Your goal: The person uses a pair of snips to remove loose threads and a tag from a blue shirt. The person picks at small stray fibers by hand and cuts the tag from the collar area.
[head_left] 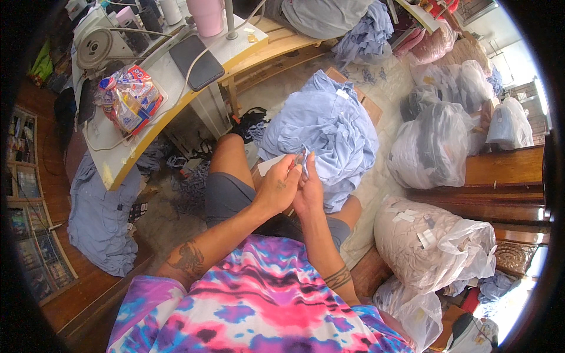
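Note:
Both hands meet over my lap, at the near edge of a big heap of light blue cloth (335, 126). My left hand (279, 186) is closed around a small red-handled tool (292, 167) with a metal-looking tip; its exact kind is too small to make out. Close against it, my right hand (308, 191) pinches a fold of the blue cloth between thumb and fingers. The tool's tip is right beside that fold. A flat white piece (269, 165) shows next to my left hand, partly covered by it.
On the left, a worktable (109, 167) carries a sewing machine (97, 47), a bread bag (130, 97), a black phone (196, 62) and a pink tumbler (207, 16). Blue garments (101, 215) hang below it. Filled plastic bags (432, 144) line the right side.

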Demonstrator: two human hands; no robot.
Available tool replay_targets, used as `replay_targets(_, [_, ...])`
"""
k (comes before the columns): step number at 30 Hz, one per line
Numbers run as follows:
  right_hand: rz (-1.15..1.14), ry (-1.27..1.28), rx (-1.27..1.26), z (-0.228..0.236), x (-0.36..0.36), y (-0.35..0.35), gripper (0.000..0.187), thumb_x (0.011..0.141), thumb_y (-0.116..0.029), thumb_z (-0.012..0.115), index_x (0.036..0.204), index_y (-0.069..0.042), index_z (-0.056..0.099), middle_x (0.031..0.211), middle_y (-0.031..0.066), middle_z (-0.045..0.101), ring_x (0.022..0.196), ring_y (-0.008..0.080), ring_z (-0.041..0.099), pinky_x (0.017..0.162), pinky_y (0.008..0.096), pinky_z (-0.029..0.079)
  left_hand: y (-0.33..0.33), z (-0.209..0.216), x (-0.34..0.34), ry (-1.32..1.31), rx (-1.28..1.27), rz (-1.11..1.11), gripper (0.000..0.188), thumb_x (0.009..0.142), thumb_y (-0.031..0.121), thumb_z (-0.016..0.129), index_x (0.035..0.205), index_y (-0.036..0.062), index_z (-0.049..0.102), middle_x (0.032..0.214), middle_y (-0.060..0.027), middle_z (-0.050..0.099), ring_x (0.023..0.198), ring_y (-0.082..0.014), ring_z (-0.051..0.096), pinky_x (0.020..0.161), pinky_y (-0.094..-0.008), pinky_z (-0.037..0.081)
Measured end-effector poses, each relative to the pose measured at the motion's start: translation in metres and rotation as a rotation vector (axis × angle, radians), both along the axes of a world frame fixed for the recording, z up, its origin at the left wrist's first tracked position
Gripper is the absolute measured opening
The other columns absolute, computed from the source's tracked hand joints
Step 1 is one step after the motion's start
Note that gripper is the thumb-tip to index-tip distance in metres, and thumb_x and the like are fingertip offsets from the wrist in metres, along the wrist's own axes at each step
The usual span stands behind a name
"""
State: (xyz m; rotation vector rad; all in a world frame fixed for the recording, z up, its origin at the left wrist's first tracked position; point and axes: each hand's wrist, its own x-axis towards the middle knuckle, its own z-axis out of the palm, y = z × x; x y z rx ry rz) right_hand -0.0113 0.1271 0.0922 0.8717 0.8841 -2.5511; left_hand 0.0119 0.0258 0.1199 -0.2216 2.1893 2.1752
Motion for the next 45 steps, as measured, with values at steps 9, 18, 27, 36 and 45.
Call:
replay_targets(9, [-0.002, 0.026, -0.008, -0.013, 0.002, 0.004, 0.031, 0.101, -0.037, 0.069, 0.102, -0.006, 0.069, 0.078, -0.0026, 0.062, 0.063, 0.0072, 0.051, 0.059, 0.0251, 0.045, 0.002, -0.008, 0.000, 0.014, -0.111, 0.003, 0.028, 0.103, 0.016, 0.052, 0.117, -0.0041, 0.065, 0.082, -0.0080, 0.067, 0.075, -0.0141, 0.064, 0.069, -0.0322, 0.052])
replay_targets(18, [-0.044, 0.121, 0.211, -0.017, 0.005, -0.001, 0.032, 0.098, -0.025, 0.075, 0.116, -0.001, 0.065, 0.105, 0.0068, 0.070, 0.090, 0.0180, 0.070, 0.075, 0.0311, 0.058, 0.001, -0.004, -0.005, -0.074, -0.050, 0.032, 0.032, 0.099, 0.019, 0.053, 0.121, -0.0039, 0.060, 0.100, -0.0212, 0.068, 0.092, -0.0345, 0.068, 0.082, -0.0413, 0.051])
replay_targets(27, [-0.065, 0.123, 0.415, -0.020, 0.010, -0.006, 0.033, 0.098, -0.021, 0.074, 0.122, -0.003, 0.061, 0.105, 0.0055, 0.069, 0.081, 0.0138, 0.067, 0.067, 0.0299, 0.055, 0.005, -0.009, -0.015, -0.076, -0.086, 0.070, 0.032, 0.099, 0.022, 0.055, 0.110, -0.0067, 0.064, 0.085, -0.0226, 0.068, 0.080, -0.0360, 0.067, 0.075, -0.0451, 0.050])
replay_targets(36, [-0.039, -0.008, 0.115, -0.031, 0.026, 0.016, 0.028, 0.099, -0.037, 0.072, 0.098, -0.012, 0.060, 0.068, -0.0057, 0.040, 0.057, 0.0080, 0.037, 0.055, 0.0261, 0.035, -0.040, 0.008, -0.053, -0.266, 0.190, 0.005, 0.020, 0.102, 0.020, 0.055, 0.108, 0.0034, 0.064, 0.070, -0.0009, 0.052, 0.048, -0.0094, 0.046, 0.039, -0.0272, 0.038])
replay_targets(45, [-0.015, 0.004, 0.063, -0.009, 0.001, 0.006, 0.034, 0.102, -0.043, 0.067, 0.095, -0.009, 0.066, 0.073, -0.0034, 0.055, 0.060, 0.0086, 0.050, 0.059, 0.0266, 0.045, 0.003, 0.013, -0.001, -0.021, -0.045, -0.047, 0.029, 0.101, 0.018, 0.051, 0.119, -0.0032, 0.059, 0.089, -0.0134, 0.066, 0.081, -0.0195, 0.065, 0.076, -0.0354, 0.051])
